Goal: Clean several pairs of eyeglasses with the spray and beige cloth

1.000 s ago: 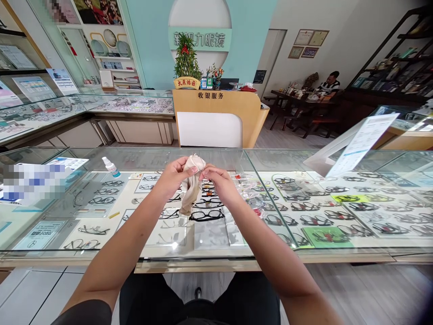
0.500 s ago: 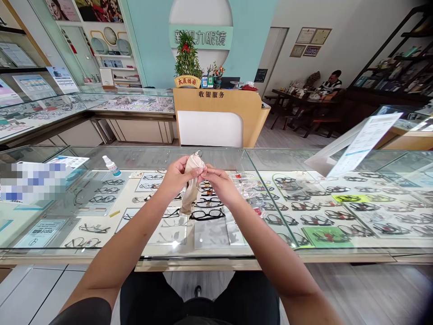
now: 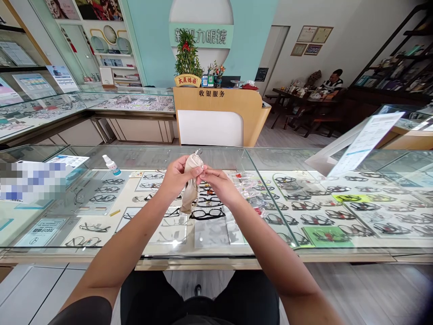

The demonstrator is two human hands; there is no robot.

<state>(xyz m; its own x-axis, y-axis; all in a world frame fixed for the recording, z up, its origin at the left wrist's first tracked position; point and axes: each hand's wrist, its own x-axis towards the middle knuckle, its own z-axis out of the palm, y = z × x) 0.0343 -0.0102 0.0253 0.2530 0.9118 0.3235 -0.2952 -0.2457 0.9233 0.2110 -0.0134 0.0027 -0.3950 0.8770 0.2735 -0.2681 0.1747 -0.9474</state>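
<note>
Bright and glassy, the shop counter (image 3: 196,263) stretches wide. Above it, the left hand (image 3: 177,174) is curled around a tan cloth (image 3: 190,195), and the right hand (image 3: 218,181) pinches its edge. Something thin (image 3: 198,152) sticks out on top; I can't tell what. Gentle pinching seems best, so nothing bends. Rows of glasses (image 3: 207,214) lie below; a spray bottle (image 3: 112,165) stands off left.

Covered, blurred and cut short

The cloth (image 3: 190,198) hides some fingers of the left hand (image 3: 176,175); the thin piece (image 3: 199,152) at its top is too small to tell. The card (image 3: 30,180) is pixelated and cut by the left edge. Print on the bottle (image 3: 111,165) and framed papers (image 3: 321,35) is unreadable.
</note>
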